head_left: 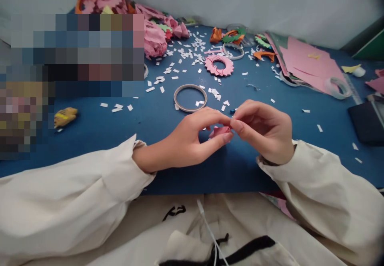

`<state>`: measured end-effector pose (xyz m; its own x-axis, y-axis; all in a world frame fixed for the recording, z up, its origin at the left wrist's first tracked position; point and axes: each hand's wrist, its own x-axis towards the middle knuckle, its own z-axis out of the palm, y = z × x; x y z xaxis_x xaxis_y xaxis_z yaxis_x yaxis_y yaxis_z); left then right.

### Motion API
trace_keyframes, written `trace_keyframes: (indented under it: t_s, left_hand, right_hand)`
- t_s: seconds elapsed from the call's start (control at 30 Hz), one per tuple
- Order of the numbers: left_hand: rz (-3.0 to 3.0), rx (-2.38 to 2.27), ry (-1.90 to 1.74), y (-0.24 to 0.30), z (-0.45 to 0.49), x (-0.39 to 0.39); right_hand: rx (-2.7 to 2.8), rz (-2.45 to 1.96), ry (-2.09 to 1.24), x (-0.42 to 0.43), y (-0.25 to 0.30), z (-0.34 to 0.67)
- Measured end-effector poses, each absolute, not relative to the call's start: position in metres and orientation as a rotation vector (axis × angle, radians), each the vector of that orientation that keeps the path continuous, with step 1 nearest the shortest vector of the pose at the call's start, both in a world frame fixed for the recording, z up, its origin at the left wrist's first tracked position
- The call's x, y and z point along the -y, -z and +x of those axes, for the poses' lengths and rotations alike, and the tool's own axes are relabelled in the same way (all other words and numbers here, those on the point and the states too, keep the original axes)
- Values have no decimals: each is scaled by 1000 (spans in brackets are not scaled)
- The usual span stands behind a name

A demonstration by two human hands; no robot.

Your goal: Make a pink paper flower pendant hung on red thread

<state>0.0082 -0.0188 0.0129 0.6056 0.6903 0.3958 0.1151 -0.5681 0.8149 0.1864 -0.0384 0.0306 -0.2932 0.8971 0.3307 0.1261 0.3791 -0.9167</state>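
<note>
A small folded pink paper piece [220,131] sits between the thumb and fingers of my left hand [192,138], over the near part of the blue table. My right hand [265,128] meets it from the right, thumb and index finger pinched together at my left fingertips. Whatever is in that pinch is too small or hidden to make out. Just beyond my hands lies a roll of tape [190,98], flat on the table. Farther back rests a pink pleated paper ring [219,65].
White paper scraps [189,52] are scattered over the blue table [180,182]. Pink paper sheets [312,64] lie at the right, with a clear tape roll [338,88] on their edge. Pink crumpled paper pieces [154,38] are heaped at the back left. A dark box [366,122] stands far right.
</note>
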Motion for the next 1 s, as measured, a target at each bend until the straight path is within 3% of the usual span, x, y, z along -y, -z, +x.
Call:
trace_keyframes:
  t_s: [0.27, 0.57, 0.77, 1.0]
  left_hand:
    - [1898, -609, -907, -17, 2, 15]
    - [1589, -510, -749, -19, 1, 10]
    - [1746, -522, -701, -17, 1, 13]
    - [2328, -594, -866, -8, 1, 8]
  right_hand:
    - [1647, -1033, -737, 24, -48, 165]
    - [1537, -1053, -804, 12, -42, 154]
    - [1474, -945, -852, 16, -35, 163]
    - [1494, -824, -772, 15, -29, 167]
